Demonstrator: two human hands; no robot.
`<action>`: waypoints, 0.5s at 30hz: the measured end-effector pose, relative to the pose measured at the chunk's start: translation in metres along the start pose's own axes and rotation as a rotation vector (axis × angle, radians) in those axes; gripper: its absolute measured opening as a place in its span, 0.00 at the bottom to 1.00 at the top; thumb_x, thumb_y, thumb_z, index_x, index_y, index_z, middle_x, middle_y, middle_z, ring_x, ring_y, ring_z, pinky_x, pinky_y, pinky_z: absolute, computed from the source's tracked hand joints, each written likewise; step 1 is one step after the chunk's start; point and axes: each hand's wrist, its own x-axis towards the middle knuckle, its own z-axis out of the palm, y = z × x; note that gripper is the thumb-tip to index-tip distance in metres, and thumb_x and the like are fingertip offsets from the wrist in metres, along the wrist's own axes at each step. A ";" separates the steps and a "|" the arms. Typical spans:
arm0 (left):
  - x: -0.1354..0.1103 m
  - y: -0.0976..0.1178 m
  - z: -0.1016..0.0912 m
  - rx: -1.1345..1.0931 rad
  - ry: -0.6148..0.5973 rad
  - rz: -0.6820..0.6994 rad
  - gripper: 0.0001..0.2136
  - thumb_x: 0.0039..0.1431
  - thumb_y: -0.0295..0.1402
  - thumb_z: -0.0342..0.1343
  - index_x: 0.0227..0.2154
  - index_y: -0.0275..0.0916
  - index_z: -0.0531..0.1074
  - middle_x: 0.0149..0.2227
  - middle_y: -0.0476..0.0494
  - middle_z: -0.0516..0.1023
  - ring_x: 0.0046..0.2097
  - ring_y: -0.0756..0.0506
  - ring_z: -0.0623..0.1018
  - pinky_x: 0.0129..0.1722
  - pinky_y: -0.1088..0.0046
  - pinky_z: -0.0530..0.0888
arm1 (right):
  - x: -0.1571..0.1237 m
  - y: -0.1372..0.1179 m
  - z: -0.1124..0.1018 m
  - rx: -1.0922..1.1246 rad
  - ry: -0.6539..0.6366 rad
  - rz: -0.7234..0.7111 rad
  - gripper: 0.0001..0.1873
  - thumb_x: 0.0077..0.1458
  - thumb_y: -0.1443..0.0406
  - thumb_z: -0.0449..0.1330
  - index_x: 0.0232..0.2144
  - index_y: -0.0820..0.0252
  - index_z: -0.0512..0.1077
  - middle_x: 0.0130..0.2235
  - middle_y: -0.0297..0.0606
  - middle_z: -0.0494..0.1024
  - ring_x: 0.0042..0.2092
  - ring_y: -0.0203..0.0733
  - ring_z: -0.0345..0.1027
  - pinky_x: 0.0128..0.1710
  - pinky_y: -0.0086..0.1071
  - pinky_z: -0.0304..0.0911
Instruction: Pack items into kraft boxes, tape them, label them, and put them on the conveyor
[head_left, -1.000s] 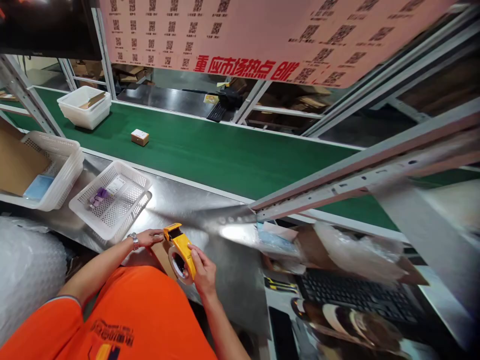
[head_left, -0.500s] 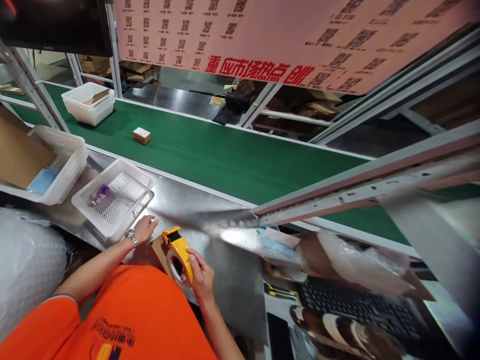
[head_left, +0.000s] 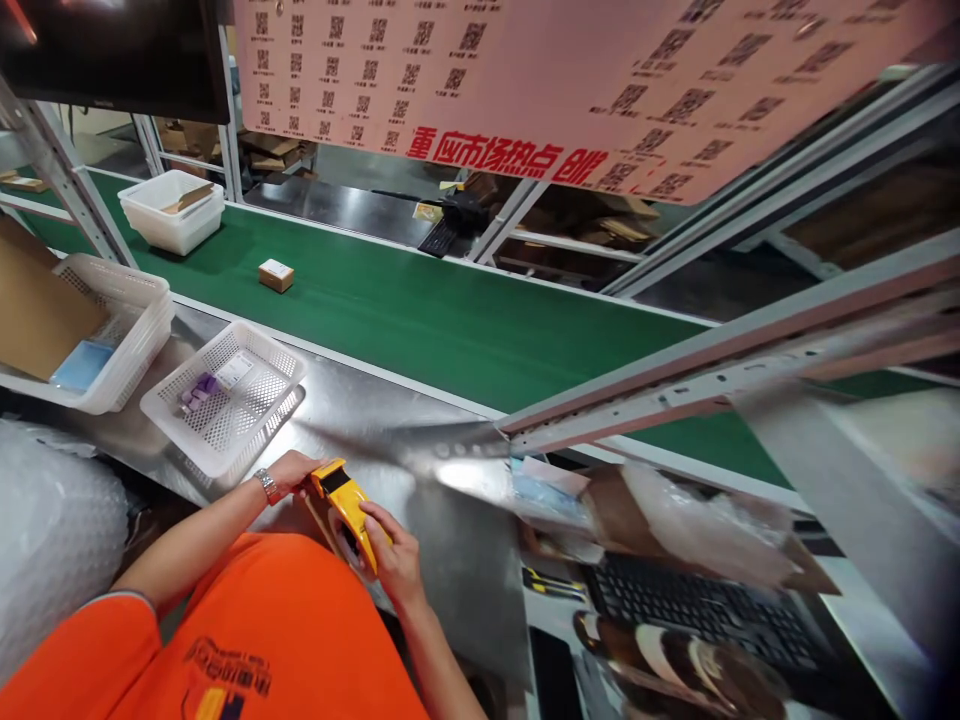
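My right hand (head_left: 396, 562) is wrapped round a yellow tape dispenser (head_left: 351, 510) with a roll of tape in it. Below the dispenser, close to my body, shows the edge of a brown cardboard piece (head_left: 318, 512), mostly covered. My left hand (head_left: 294, 470), with a metal watch at its wrist, is at the dispenser's front end and the cardboard; its fingers are largely hidden there. Left of it on the metal bench stands a white perforated basket (head_left: 259, 408) holding small purple items (head_left: 201, 391) and a white labelled packet (head_left: 235, 370).
Beyond the metal bench (head_left: 465, 545) runs a green conveyor belt (head_left: 420, 310), carrying a small box (head_left: 276, 275) and white bins (head_left: 172, 225). Stacked baskets (head_left: 139, 345) and bubble wrap (head_left: 56, 560) lie left. A keyboard (head_left: 697, 610) and tape rolls (head_left: 675, 660) are right.
My left hand has moved right to the front end of the tape dispenser. The dispenser in my right hand has shifted slightly left and tilted. The view has turned a little.
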 end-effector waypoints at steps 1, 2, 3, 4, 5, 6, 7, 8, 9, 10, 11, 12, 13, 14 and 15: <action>0.003 -0.002 0.001 0.027 0.018 0.001 0.30 0.63 0.63 0.61 0.24 0.38 0.76 0.20 0.47 0.73 0.25 0.47 0.70 0.28 0.69 0.68 | 0.000 -0.001 0.001 -0.004 -0.005 0.007 0.36 0.53 0.34 0.70 0.46 0.56 0.86 0.32 0.39 0.86 0.21 0.41 0.71 0.20 0.35 0.70; 0.006 -0.005 0.003 0.051 0.038 0.007 0.29 0.63 0.62 0.61 0.23 0.39 0.75 0.18 0.49 0.70 0.24 0.48 0.68 0.28 0.70 0.67 | 0.001 -0.003 0.002 -0.011 -0.011 0.012 0.35 0.53 0.35 0.70 0.46 0.56 0.86 0.31 0.38 0.85 0.21 0.41 0.71 0.21 0.35 0.70; 0.008 -0.008 0.004 0.074 0.061 0.016 0.29 0.64 0.61 0.61 0.21 0.40 0.73 0.17 0.51 0.67 0.23 0.48 0.67 0.27 0.70 0.66 | 0.001 -0.006 0.002 -0.017 -0.021 0.016 0.35 0.53 0.36 0.71 0.47 0.56 0.86 0.29 0.36 0.84 0.21 0.40 0.70 0.21 0.35 0.70; 0.011 -0.011 0.004 0.095 0.088 0.027 0.28 0.64 0.59 0.61 0.20 0.41 0.71 0.17 0.51 0.65 0.24 0.48 0.67 0.28 0.70 0.65 | 0.001 -0.010 0.002 -0.023 -0.036 0.017 0.34 0.53 0.37 0.71 0.49 0.56 0.86 0.28 0.35 0.83 0.21 0.40 0.69 0.22 0.34 0.70; 0.012 -0.015 0.003 0.114 0.115 0.041 0.27 0.65 0.57 0.61 0.19 0.41 0.70 0.17 0.52 0.65 0.24 0.48 0.68 0.29 0.70 0.65 | 0.001 -0.015 0.001 -0.032 -0.060 0.018 0.33 0.53 0.40 0.72 0.50 0.56 0.86 0.30 0.35 0.84 0.22 0.39 0.69 0.23 0.34 0.70; 0.014 -0.018 0.001 0.133 0.142 0.054 0.26 0.65 0.54 0.61 0.18 0.42 0.69 0.18 0.51 0.65 0.25 0.47 0.69 0.30 0.70 0.66 | 0.000 -0.020 -0.001 -0.048 -0.089 0.014 0.32 0.53 0.42 0.74 0.52 0.55 0.86 0.33 0.36 0.86 0.24 0.39 0.71 0.25 0.34 0.71; 0.016 -0.022 -0.002 0.151 0.169 0.067 0.25 0.66 0.51 0.60 0.18 0.42 0.69 0.19 0.50 0.67 0.27 0.46 0.71 0.31 0.69 0.67 | 0.000 -0.025 -0.003 -0.072 -0.121 0.009 0.32 0.51 0.45 0.76 0.53 0.55 0.86 0.37 0.37 0.88 0.27 0.40 0.74 0.28 0.33 0.73; 0.017 -0.025 -0.006 0.167 0.196 0.077 0.23 0.67 0.48 0.59 0.19 0.42 0.70 0.20 0.49 0.69 0.29 0.45 0.74 0.33 0.69 0.69 | -0.001 -0.030 -0.006 -0.102 -0.148 0.009 0.31 0.48 0.48 0.77 0.52 0.54 0.86 0.41 0.39 0.89 0.31 0.42 0.77 0.30 0.33 0.74; 0.019 -0.028 -0.011 0.182 0.224 0.087 0.21 0.68 0.45 0.58 0.20 0.41 0.71 0.22 0.47 0.72 0.31 0.43 0.76 0.36 0.68 0.71 | -0.003 -0.035 -0.010 -0.135 -0.170 0.020 0.31 0.46 0.50 0.78 0.51 0.55 0.87 0.44 0.40 0.90 0.35 0.43 0.79 0.33 0.33 0.75; 0.021 -0.030 -0.015 0.196 0.251 0.093 0.19 0.68 0.43 0.56 0.21 0.41 0.73 0.24 0.45 0.75 0.34 0.42 0.78 0.39 0.66 0.72 | -0.004 -0.037 -0.014 -0.164 -0.183 0.046 0.30 0.45 0.51 0.78 0.50 0.55 0.87 0.44 0.40 0.90 0.36 0.44 0.79 0.33 0.33 0.76; 0.024 -0.032 -0.020 0.210 0.275 0.098 0.18 0.68 0.41 0.55 0.23 0.41 0.74 0.26 0.43 0.77 0.37 0.40 0.80 0.41 0.65 0.73 | -0.006 -0.039 -0.017 -0.183 -0.183 0.083 0.30 0.45 0.52 0.78 0.50 0.56 0.87 0.42 0.39 0.90 0.34 0.43 0.79 0.32 0.33 0.74; 0.027 -0.034 -0.024 0.222 0.293 0.102 0.17 0.68 0.40 0.54 0.24 0.40 0.76 0.28 0.41 0.80 0.39 0.40 0.81 0.44 0.64 0.74 | -0.008 -0.038 -0.019 -0.189 -0.173 0.124 0.30 0.45 0.52 0.77 0.49 0.57 0.87 0.39 0.38 0.89 0.31 0.42 0.76 0.29 0.32 0.72; 0.031 -0.036 -0.026 0.234 0.301 0.106 0.17 0.69 0.39 0.53 0.25 0.40 0.77 0.30 0.40 0.81 0.41 0.39 0.82 0.47 0.64 0.74 | -0.011 -0.037 -0.021 -0.185 -0.160 0.161 0.30 0.44 0.51 0.77 0.49 0.57 0.87 0.36 0.37 0.88 0.28 0.40 0.74 0.26 0.31 0.70; 0.034 -0.038 -0.027 0.247 0.298 0.108 0.17 0.68 0.40 0.54 0.26 0.40 0.77 0.31 0.39 0.82 0.42 0.39 0.82 0.48 0.64 0.74 | -0.013 -0.034 -0.022 -0.174 -0.142 0.187 0.30 0.44 0.51 0.77 0.49 0.58 0.87 0.34 0.36 0.87 0.25 0.39 0.70 0.23 0.31 0.67; 0.037 -0.040 -0.027 0.259 0.288 0.107 0.17 0.68 0.41 0.55 0.26 0.39 0.78 0.31 0.40 0.82 0.43 0.39 0.82 0.49 0.64 0.74 | -0.015 -0.032 -0.022 -0.160 -0.123 0.196 0.30 0.43 0.51 0.77 0.48 0.58 0.86 0.33 0.35 0.86 0.24 0.38 0.68 0.21 0.30 0.65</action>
